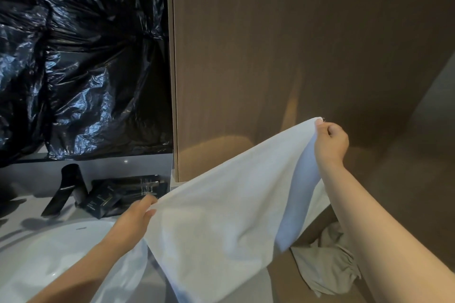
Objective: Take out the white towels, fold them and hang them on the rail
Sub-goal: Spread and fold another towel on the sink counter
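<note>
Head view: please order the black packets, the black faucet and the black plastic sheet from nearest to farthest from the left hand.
Measured from the left hand, which grips the white towel:
1. Black packets, on the counter just beyond the fingers.
2. Black faucet, further left, behind the basin.
3. Black plastic sheet, high up on the left.

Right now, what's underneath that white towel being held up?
Below the white towel, stretched between the left hand and right hand, you see part of a white sink and crumpled beige cloth. The rest is covered.
</note>
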A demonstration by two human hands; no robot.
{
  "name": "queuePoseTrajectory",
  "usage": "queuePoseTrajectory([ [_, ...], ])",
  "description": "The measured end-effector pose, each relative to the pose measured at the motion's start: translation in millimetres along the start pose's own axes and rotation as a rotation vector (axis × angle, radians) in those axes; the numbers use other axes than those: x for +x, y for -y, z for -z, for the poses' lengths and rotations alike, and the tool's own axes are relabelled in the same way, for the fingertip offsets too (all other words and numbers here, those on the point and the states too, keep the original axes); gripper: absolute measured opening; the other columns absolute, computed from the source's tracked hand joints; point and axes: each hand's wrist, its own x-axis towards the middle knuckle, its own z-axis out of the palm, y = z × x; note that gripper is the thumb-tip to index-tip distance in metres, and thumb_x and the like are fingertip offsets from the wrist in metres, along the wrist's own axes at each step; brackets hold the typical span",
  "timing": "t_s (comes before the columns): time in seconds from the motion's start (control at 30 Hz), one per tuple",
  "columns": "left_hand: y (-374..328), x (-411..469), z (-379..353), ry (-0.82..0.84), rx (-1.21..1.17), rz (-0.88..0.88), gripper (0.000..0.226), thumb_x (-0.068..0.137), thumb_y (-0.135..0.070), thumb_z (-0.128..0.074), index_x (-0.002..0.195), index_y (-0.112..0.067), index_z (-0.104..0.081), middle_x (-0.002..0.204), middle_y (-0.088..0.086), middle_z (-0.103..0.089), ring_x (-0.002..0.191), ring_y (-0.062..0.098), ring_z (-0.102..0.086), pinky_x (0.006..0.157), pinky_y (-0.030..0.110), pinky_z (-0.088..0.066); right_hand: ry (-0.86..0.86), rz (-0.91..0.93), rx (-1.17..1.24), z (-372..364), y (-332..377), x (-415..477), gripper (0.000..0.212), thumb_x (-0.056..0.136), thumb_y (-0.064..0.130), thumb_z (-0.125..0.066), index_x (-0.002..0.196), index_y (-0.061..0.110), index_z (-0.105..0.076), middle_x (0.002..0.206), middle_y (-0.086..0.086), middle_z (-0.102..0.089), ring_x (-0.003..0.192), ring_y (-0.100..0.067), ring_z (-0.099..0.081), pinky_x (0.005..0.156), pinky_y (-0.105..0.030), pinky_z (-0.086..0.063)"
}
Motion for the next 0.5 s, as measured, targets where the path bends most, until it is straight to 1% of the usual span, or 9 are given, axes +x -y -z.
queuePoseTrajectory([
  [0.1,-2.8,14.8,10.7,-0.094,-0.021,-0.003,0.003,0.099,-0.019,-0.050,0.100,-0.021,-0.050,0.099,0.005,-0.059,0.081,0.018,-0.057,0.068,0.033,-0.045,-0.010,-0.006,0.023,0.5,5.0,3.1,0.034,0.099,0.032,-0.051,0.091,0.001,-0.064,0.084,-0.008,-0.057,0.077,-0.016,-0.051,0.074,-0.031,-0.045],
  [0.17,-5.6,26.4,21.7,-0.168,-0.056,-0.001,0.005,0.097,-0.018,-0.054,0.095,-0.019,-0.050,0.093,0.007,-0.060,0.075,0.018,-0.056,0.062,0.032,-0.044,-0.028,-0.020,0.042,1.6,5.4,4.1,0.033,0.099,0.030,-0.051,0.088,0.001,-0.062,0.081,-0.007,-0.055,0.076,-0.017,-0.049,0.072,-0.032,-0.044],
  [0.2,-7.6,32.1,28.0,-0.210,-0.077,0.008,0.006,0.096,-0.018,-0.056,0.095,-0.018,-0.050,0.092,0.007,-0.061,0.075,0.019,-0.056,0.061,0.032,-0.043,-0.042,-0.026,0.048,2.6,5.0,4.5,0.032,0.099,0.029,-0.051,0.086,0.002,-0.061,0.078,-0.005,-0.054,0.075,-0.017,-0.048,0.070,-0.030,-0.043],
  [0.23,-9.8,37.8,34.9,-0.254,-0.100,0.016,0.008,0.096,-0.019,-0.057,0.098,-0.017,-0.050,0.094,0.006,-0.061,0.078,0.020,-0.056,0.063,0.032,-0.042,-0.057,-0.033,0.050,3.4,4.3,4.6,0.031,0.099,0.029,-0.051,0.084,0.003,-0.060,0.075,-0.002,-0.052,0.074,-0.017,-0.047,0.067,-0.027,-0.041],
  [0.3,-16.3,49.1,49.5,-0.336,-0.132,0.030,0.016,0.094,-0.021,-0.061,0.107,-0.017,-0.052,0.096,0.002,-0.059,0.083,0.020,-0.055,0.068,0.033,-0.042,-0.086,-0.046,0.044,5.1,1.9,4.7,0.030,0.099,0.028,-0.051,0.082,0.005,-0.058,0.072,0.001,-0.050,0.072,-0.017,-0.046,0.061,-0.024,-0.037],
  [0.37,-22.6,61.1,62.0,-0.395,-0.125,0.043,0.022,0.093,-0.023,-0.064,0.111,-0.015,-0.057,0.095,0.003,-0.060,0.083,0.019,-0.054,0.069,0.032,-0.043,-0.105,-0.065,0.032,6.6,-1.2,4.0,0.029,0.099,0.028,-0.051,0.083,0.005,-0.058,0.076,-0.002,-0.053,0.073,-0.017,-0.047,0.064,-0.027,-0.036],
  [0.43,-26.0,71.8,69.5,-0.378,-0.048,0.060,0.023,0.093,-0.025,-0.064,0.109,-0.009,-0.064,0.103,0.010,-0.064,0.086,0.019,-0.054,0.074,0.032,-0.044,-0.120,-0.090,0.017,7.1,-5.4,2.7,0.029,0.099,0.028,-0.051,0.084,0.005,-0.059,0.082,-0.007,-0.056,0.076,-0.019,-0.049,0.070,-0.027,-0.035],
  [0.5,-25.8,76.7,72.3,-0.327,0.043,0.095,0.027,0.095,-0.026,-0.060,0.110,-0.006,-0.066,0.113,0.016,-0.062,0.091,0.024,-0.056,0.079,0.033,-0.044,-0.129,-0.129,0.010,6.2,-10.3,0.0,0.029,0.099,0.027,-0.052,0.084,0.004,-0.060,0.084,-0.009,-0.057,0.077,-0.020,-0.049,0.070,-0.027,-0.036],
])
